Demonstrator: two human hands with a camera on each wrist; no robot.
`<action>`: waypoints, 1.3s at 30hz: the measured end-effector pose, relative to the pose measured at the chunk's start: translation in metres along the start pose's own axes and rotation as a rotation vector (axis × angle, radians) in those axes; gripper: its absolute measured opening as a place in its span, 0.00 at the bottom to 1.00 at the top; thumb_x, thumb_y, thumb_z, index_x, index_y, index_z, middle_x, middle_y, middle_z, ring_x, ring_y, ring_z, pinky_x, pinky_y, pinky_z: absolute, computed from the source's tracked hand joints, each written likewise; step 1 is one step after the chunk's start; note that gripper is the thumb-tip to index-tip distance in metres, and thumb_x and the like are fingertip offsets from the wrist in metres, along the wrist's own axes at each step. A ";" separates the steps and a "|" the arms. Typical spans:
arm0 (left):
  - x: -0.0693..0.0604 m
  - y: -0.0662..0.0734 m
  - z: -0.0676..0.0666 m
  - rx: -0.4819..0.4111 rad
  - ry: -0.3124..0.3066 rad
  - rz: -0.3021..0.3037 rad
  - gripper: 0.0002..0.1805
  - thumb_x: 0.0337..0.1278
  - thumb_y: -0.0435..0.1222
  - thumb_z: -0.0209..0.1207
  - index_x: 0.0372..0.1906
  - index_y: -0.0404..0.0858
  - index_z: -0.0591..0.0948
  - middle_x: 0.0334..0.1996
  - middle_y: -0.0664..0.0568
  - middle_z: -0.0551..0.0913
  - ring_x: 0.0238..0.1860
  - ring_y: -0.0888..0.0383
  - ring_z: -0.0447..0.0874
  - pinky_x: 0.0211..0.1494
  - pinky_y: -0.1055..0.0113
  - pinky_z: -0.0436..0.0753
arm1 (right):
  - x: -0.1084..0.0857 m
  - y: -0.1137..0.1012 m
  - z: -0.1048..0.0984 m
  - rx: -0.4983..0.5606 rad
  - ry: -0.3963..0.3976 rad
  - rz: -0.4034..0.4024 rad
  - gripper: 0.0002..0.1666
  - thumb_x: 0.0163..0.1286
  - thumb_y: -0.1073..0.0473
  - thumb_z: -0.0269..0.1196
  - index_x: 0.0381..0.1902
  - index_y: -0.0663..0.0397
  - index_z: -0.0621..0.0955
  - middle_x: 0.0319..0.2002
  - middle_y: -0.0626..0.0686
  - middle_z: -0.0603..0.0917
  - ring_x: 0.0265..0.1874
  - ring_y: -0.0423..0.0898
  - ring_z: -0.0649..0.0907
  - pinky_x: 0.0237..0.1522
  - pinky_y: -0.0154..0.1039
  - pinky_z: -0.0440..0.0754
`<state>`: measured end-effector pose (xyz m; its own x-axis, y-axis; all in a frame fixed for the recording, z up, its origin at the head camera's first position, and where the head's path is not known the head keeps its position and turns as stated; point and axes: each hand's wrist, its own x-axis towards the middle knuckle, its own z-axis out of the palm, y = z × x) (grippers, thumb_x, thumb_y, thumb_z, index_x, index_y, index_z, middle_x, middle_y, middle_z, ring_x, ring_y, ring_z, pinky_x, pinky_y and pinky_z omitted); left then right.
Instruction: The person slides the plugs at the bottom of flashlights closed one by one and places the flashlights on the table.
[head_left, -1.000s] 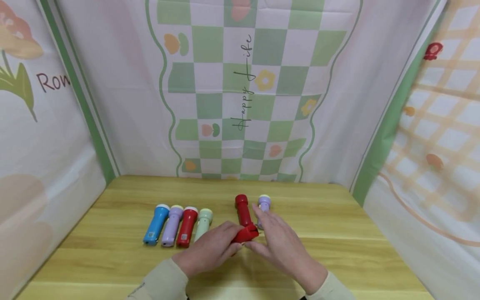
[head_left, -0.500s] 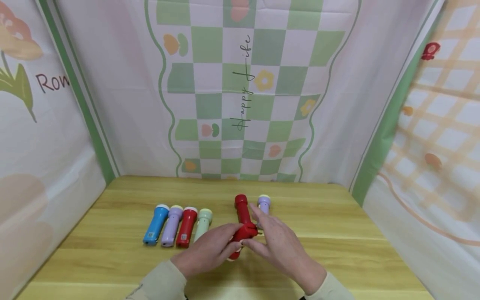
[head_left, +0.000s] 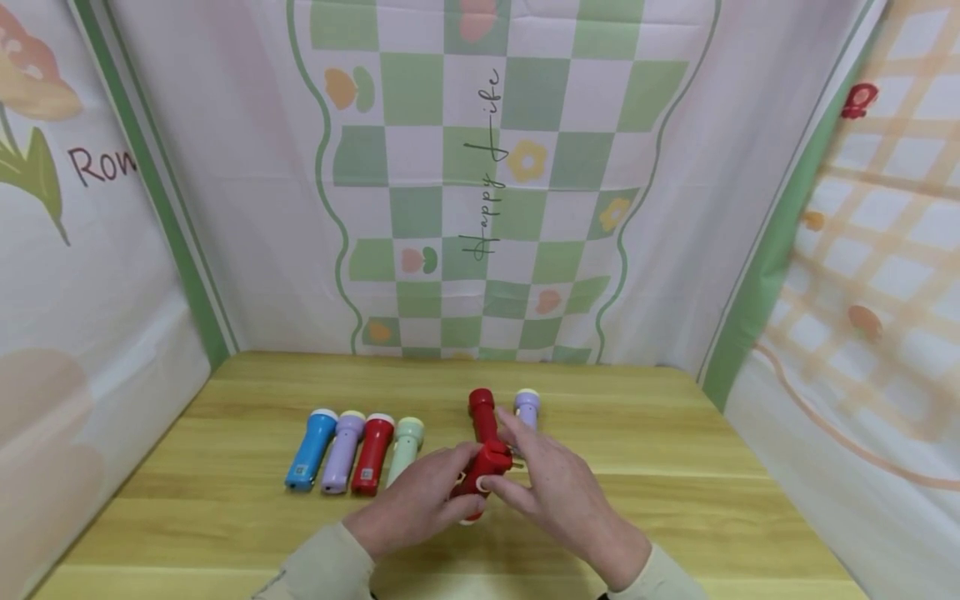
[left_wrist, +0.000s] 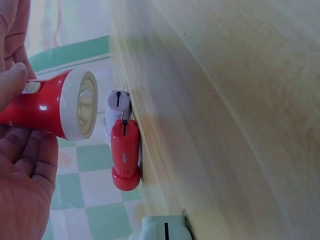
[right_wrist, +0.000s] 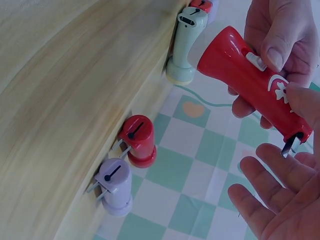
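My left hand (head_left: 416, 500) grips a red flashlight (right_wrist: 250, 82) with a white-rimmed lens, its thumb beside the white switch (right_wrist: 256, 60). The lens end points down towards the table. From the tail end a metal plug prong (right_wrist: 290, 145) sticks out. The thumb of my right hand (head_left: 566, 504) touches the body near the tail, while its other fingers (right_wrist: 260, 185) stay extended and apart from the flashlight. Behind it on the table lies another red flashlight (head_left: 483, 412), beside a lilac one (head_left: 528, 408); both show prongs out in the right wrist view.
To the left on the wooden table (head_left: 675, 467) lie a blue flashlight (head_left: 311, 450), a lilac flashlight (head_left: 343, 452), a red flashlight (head_left: 372, 454) and a pale green flashlight (head_left: 406, 448) in a row. A checkered curtain (head_left: 480, 208) hangs behind the table.
The held red flashlight has turned, so more of its body shows and its lens end points lower. A metal prong now stands out at its tail. Both hands have stayed nearly in place.
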<state>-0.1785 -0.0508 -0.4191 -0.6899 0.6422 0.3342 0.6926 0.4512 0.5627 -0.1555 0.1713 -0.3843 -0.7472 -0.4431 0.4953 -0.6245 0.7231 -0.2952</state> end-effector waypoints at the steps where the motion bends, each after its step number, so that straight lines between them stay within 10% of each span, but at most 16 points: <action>1: 0.000 0.001 0.000 0.001 0.011 0.003 0.22 0.73 0.46 0.63 0.64 0.45 0.73 0.46 0.62 0.83 0.41 0.67 0.79 0.45 0.74 0.82 | 0.000 0.000 0.000 -0.002 0.005 -0.003 0.51 0.63 0.43 0.76 0.79 0.33 0.63 0.58 0.39 0.87 0.52 0.38 0.87 0.48 0.43 0.89; 16: 0.000 0.007 0.006 -0.083 0.131 -0.016 0.20 0.73 0.46 0.63 0.62 0.46 0.76 0.51 0.60 0.85 0.51 0.68 0.83 0.56 0.70 0.85 | -0.002 0.000 0.005 -0.044 0.117 -0.122 0.48 0.60 0.44 0.78 0.73 0.51 0.72 0.52 0.46 0.90 0.47 0.40 0.89 0.46 0.42 0.89; 39: -0.004 0.009 0.002 -0.232 0.116 -0.082 0.22 0.72 0.53 0.61 0.63 0.49 0.76 0.53 0.62 0.86 0.51 0.67 0.86 0.57 0.69 0.85 | -0.004 0.000 0.008 -0.006 0.200 -0.249 0.36 0.61 0.52 0.78 0.65 0.52 0.79 0.53 0.48 0.89 0.50 0.42 0.89 0.50 0.39 0.88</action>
<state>-0.1691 -0.0475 -0.4170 -0.7706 0.5281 0.3568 0.5757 0.3366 0.7452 -0.1541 0.1690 -0.3926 -0.5118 -0.4941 0.7028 -0.7808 0.6088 -0.1406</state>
